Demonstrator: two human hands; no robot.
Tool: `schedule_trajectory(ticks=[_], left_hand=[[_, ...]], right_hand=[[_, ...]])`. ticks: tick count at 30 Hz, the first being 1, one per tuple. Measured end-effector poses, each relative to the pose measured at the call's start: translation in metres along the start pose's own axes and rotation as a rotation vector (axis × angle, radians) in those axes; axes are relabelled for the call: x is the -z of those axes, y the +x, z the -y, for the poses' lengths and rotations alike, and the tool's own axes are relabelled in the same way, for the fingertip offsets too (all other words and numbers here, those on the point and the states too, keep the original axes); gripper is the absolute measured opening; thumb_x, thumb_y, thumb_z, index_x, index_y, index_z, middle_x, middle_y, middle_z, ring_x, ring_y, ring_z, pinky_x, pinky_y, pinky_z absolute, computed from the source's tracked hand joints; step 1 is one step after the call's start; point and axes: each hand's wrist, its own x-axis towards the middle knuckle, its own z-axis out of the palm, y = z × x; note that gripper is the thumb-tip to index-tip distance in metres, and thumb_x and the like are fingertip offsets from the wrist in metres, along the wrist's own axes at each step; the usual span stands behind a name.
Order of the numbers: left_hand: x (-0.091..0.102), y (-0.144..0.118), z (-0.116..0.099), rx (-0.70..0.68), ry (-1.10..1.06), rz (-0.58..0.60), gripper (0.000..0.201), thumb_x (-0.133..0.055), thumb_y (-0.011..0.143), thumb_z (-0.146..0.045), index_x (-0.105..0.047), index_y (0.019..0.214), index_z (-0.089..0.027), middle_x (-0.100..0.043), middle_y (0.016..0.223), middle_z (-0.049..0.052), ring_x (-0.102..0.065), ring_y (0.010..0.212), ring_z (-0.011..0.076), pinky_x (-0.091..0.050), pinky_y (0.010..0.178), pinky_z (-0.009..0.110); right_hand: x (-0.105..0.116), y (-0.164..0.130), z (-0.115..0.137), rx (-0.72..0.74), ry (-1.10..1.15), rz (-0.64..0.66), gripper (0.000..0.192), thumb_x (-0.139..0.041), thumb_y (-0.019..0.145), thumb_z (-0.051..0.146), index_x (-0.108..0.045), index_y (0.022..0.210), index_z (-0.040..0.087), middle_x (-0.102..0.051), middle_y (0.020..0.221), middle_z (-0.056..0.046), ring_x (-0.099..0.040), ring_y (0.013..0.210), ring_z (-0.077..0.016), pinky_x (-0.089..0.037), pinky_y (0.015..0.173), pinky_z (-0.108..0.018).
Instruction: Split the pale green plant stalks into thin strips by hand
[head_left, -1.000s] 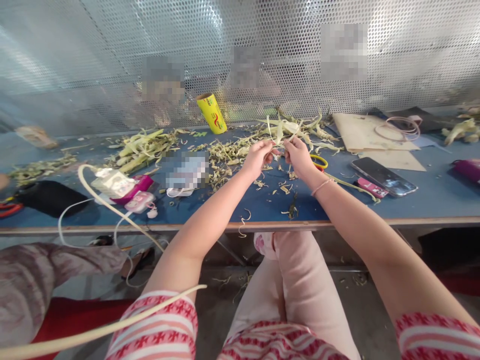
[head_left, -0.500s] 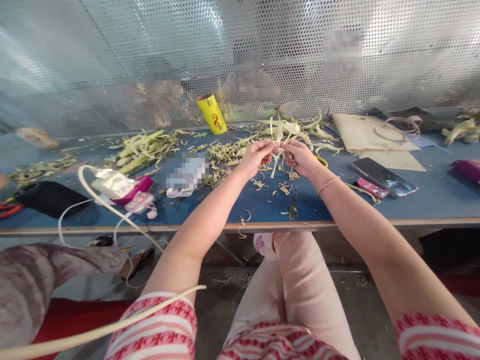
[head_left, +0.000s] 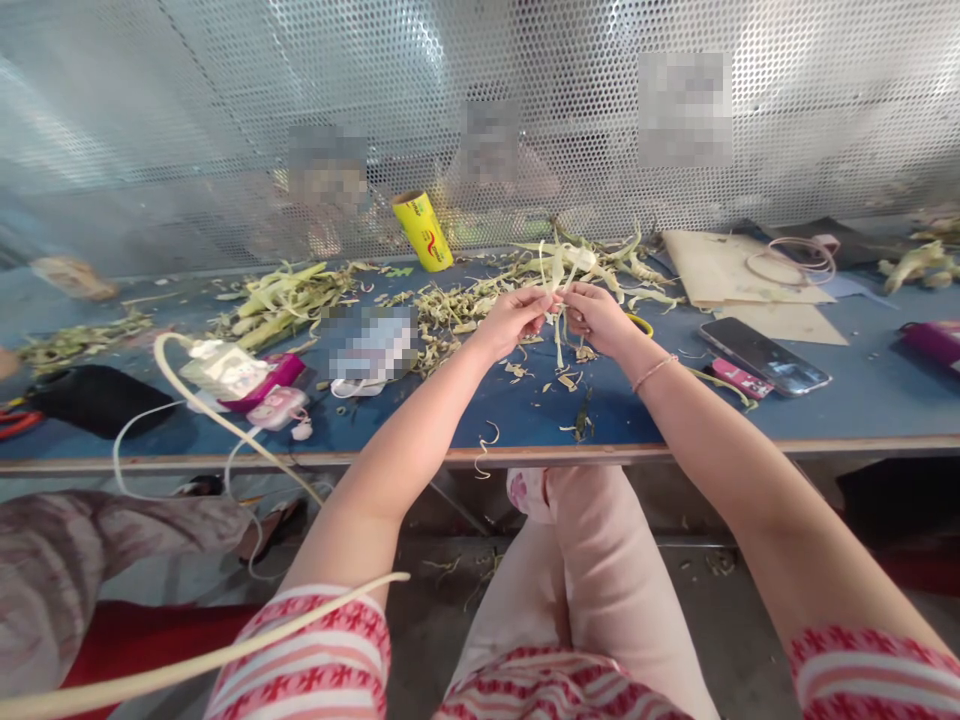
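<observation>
Centre of frame, above the blue table (head_left: 862, 405): both hands meet.
Left hand (head_left: 514, 318): fingers pinched on a pale green leaf strip (head_left: 558, 340).
Right hand (head_left: 596, 315): pinching the same strip, which dangles between them.
Behind: leaf scraps (head_left: 457, 305), yellow roll (head_left: 423, 231).
Right of frame: phone (head_left: 765, 355).

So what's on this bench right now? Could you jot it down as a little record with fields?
Left hand: pinching a pale green plant strip
Right hand: pinching the same strip, fingertips close to the left hand's
Strip: hangs down between the hands, above the blue table
Behind hands: heap of husk scraps
Right side: phone lying flat
Back edge: yellow roll, tilted
Left side: white cable
</observation>
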Motion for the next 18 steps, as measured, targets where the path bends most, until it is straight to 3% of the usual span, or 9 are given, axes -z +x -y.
schedule_trajectory(ticks=[7,11,14,18], left_hand=[[0.0033,-0.0054,-0.0084,0.180,-0.022,0.126,0.018,-0.069,0.074,-0.028,-0.058,0.068,-0.016,-0.056,0.063,-0.003,-0.047,0.049,0.0032,-0.036,0.048,0.019],[0.0064,-0.0053,-0.0079,0.190,-0.083,0.172,0.013,-0.065,0.072,-0.020,-0.054,0.068,-0.016,-0.055,0.061,-0.004,-0.049,0.050,0.0042,-0.039,0.051,0.019],[0.0058,-0.0050,-0.0085,0.202,-0.097,0.162,0.012,-0.062,0.071,-0.017,-0.051,0.066,-0.017,-0.050,0.053,-0.005,-0.049,0.048,0.0048,-0.041,0.053,0.020],[0.0015,-0.0047,-0.0107,0.240,-0.074,0.082,0.013,-0.059,0.072,-0.015,-0.048,0.064,-0.017,-0.049,0.049,-0.005,-0.050,0.047,0.0052,-0.043,0.053,0.020]], right_hand=[[-0.0016,-0.0013,0.0009,-0.006,-0.062,0.007,0.022,-0.067,0.077,0.024,-0.049,0.068,0.017,-0.035,0.042,0.010,-0.024,0.036,-0.0023,-0.017,0.038,-0.017],[-0.0022,-0.0006,0.0017,-0.030,-0.063,-0.013,0.019,-0.066,0.077,0.021,-0.050,0.067,0.016,-0.035,0.041,0.010,-0.023,0.036,-0.0022,-0.015,0.036,-0.017],[-0.0022,-0.0010,0.0042,-0.056,-0.021,0.034,0.021,-0.062,0.078,0.019,-0.047,0.064,0.016,-0.037,0.043,0.009,-0.021,0.036,-0.0013,-0.014,0.036,-0.016],[-0.0016,-0.0022,0.0074,-0.110,0.034,0.038,0.010,-0.053,0.083,0.017,-0.053,0.073,0.015,-0.045,0.046,0.005,-0.022,0.037,-0.0025,-0.017,0.037,-0.016]])
